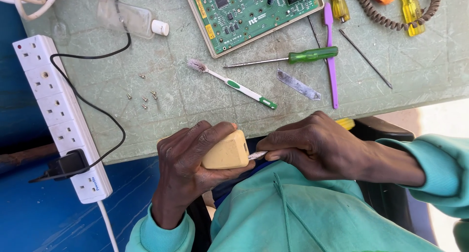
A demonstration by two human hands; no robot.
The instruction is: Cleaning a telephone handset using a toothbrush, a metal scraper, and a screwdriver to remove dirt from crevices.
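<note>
Metal tip pressed to a beige plastic block, held over the lap.

Left hand (190,164) fingers clamp the block (226,151); right hand (312,144) fingers pinch a thin metal tool (257,155) (tip touching the block's end). Beyond the fingers, on the worktop (195,100): a toothbrush (233,84) and green screwdriver (288,57).

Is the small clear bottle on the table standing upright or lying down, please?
Lying down: the bottle rests on its side on the table, white cap pointing right.

This is a small electronics repair workshop. An open circuit board (254,12) lies at the top centre of a worn green table (195,110), with screwdrivers (293,57) at upper right. Loose screws (144,98) and a power strip (61,115) sit at left.
</note>
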